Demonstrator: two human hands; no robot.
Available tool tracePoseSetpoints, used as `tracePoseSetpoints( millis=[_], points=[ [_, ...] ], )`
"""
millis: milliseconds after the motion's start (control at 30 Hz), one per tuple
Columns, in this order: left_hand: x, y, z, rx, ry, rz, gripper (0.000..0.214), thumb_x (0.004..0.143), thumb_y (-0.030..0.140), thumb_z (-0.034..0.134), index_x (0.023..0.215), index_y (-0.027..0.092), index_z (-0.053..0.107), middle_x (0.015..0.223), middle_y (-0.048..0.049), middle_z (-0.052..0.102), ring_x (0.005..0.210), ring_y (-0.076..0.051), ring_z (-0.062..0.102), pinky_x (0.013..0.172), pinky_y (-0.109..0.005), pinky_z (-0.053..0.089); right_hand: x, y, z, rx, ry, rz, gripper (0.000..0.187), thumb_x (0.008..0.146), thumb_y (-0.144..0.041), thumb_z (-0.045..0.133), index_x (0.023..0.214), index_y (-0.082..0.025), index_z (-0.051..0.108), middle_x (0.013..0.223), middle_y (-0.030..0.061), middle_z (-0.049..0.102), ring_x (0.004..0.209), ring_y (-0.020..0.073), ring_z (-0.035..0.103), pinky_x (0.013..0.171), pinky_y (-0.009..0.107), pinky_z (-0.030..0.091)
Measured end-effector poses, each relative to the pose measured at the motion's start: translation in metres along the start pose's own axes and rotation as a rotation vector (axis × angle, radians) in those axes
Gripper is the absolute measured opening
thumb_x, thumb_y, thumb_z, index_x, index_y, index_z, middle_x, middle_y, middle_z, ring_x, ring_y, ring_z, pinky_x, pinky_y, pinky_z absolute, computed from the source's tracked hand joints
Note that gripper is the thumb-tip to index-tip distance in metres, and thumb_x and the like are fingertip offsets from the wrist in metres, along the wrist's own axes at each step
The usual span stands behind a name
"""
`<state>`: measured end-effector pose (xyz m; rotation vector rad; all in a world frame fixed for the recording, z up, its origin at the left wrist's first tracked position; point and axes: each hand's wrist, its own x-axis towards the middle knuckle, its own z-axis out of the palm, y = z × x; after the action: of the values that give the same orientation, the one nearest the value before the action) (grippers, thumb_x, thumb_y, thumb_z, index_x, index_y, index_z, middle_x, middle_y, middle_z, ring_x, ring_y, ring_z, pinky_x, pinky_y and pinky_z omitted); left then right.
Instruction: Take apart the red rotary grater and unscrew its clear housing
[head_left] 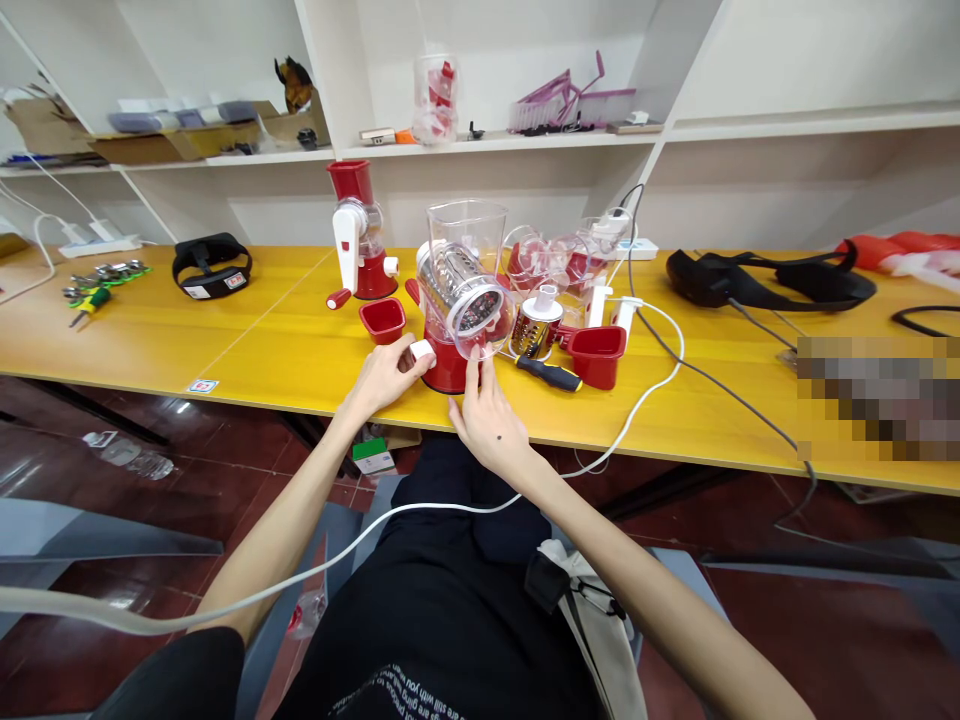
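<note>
Right in front of me stands a rotary grater with a red base (448, 368) and a clear plastic hopper (466, 222). A metal grating drum (463, 290) lies inside its clear housing, the round opening towards me. My left hand (394, 375) pinches the white knob (422, 352) at the left side of the base. With fingers stretched up, my right hand (489, 415) touches the lower rim of the clear housing. Beside it lie a screwdriver (551, 374) with a black and yellow handle, a second drum (537, 325) and a red pusher (596, 355). Another red cup-like piece (383, 318) sits left.
A whole red and white grater (361, 235) stands behind on the left. Clear and red grater parts (555, 258) are heaped at the back right. A white cable (652, 390) runs across the table and over my lap. Black headgear (772, 280) lies right, a black strap (212, 265) left.
</note>
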<state>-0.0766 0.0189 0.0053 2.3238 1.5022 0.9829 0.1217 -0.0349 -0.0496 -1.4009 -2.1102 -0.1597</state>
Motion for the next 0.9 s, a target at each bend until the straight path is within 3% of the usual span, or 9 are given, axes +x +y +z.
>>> tracePoseSetpoints(
  millis=[133, 400, 667, 900],
  points=[
    [-0.0001, 0.0015, -0.0008, -0.005, 0.021, -0.002, 0.044, 0.092, 0.063, 0.052, 0.076, 0.023, 0.045, 0.065, 0.0004, 0.055, 0.058, -0.016, 0.049, 0.060, -0.028, 0.033, 0.0005, -0.0007, -0.0031, 0.015, -0.013, 0.011, 0.071, 0.104, -0.032, 0.039, 0.163, 0.002, 0.018, 0.168, 0.0370, 0.017, 0.151, 0.0444, 0.042, 0.114, 0.059, 0.051],
    [0.0007, 0.0065, -0.0015, 0.080, -0.056, -0.064, 0.054, 0.097, 0.071, 0.035, 0.084, 0.022, 0.053, 0.071, -0.0059, 0.069, 0.073, -0.026, 0.068, 0.071, -0.033, 0.042, 0.0008, -0.0015, -0.0027, 0.024, -0.007, 0.019, 0.070, 0.103, -0.032, 0.039, 0.163, 0.000, 0.020, 0.168, 0.0356, 0.017, 0.152, 0.0438, 0.041, 0.114, 0.058, 0.050],
    [0.0017, 0.0043, -0.0010, 0.045, -0.066, -0.073, 0.057, 0.101, 0.066, 0.028, 0.071, 0.023, 0.049, 0.059, -0.0041, 0.061, 0.062, -0.023, 0.062, 0.067, -0.032, 0.040, 0.0011, -0.0025, -0.0031, 0.004, -0.019, 0.021, 0.070, 0.103, -0.032, 0.040, 0.162, 0.001, 0.022, 0.169, 0.0354, 0.015, 0.153, 0.0435, 0.041, 0.116, 0.057, 0.050],
    [0.0026, 0.0031, -0.0006, 0.031, -0.081, -0.068, 0.052, 0.101, 0.065, 0.034, 0.077, 0.023, 0.052, 0.060, -0.0034, 0.063, 0.061, -0.022, 0.063, 0.065, -0.031, 0.040, 0.0021, -0.0064, -0.0096, 0.006, -0.064, 0.055, 0.070, 0.102, -0.030, 0.043, 0.161, 0.003, 0.026, 0.168, 0.0359, 0.018, 0.153, 0.0443, 0.040, 0.114, 0.056, 0.051]
  ],
)
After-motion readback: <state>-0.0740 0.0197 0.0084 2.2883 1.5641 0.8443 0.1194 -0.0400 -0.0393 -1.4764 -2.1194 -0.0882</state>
